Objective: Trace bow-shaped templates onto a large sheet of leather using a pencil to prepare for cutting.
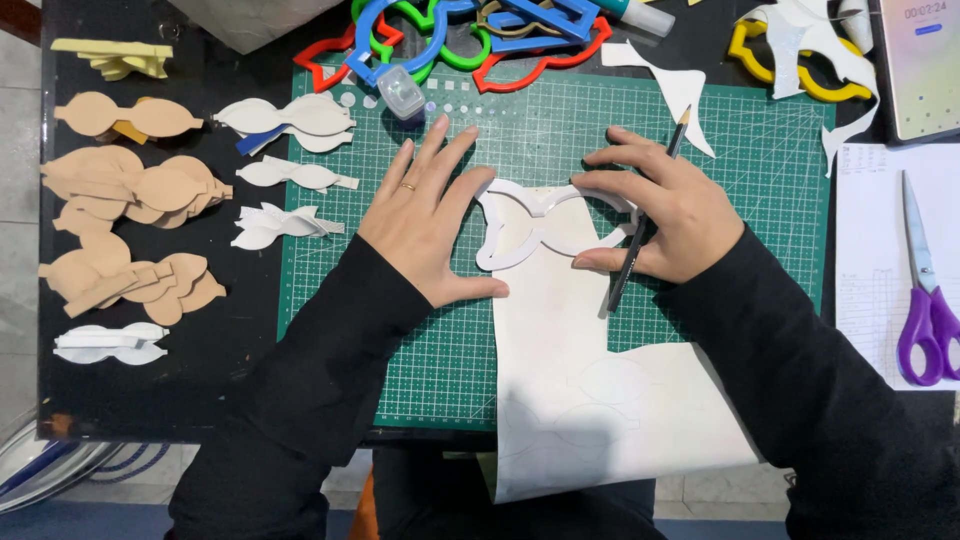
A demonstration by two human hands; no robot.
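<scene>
On the desk's green mat (pixel 760 200), the left hand (pixel 425 225) lay flat and open beside a white template (pixel 530 225); the right hand (pixel 660 215) gripped a pencil (pixel 640 235).

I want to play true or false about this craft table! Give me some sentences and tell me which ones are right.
1. The right hand holds a pencil. True.
2. The scissors have red handles. False: they are purple.
3. The left hand lies flat on the green cutting mat, fingers beside a white template. True.
4. The scissors are in the left hand. False: they lie on paper at the right.
5. Tan cut-out shapes lie left of the mat. True.
</scene>
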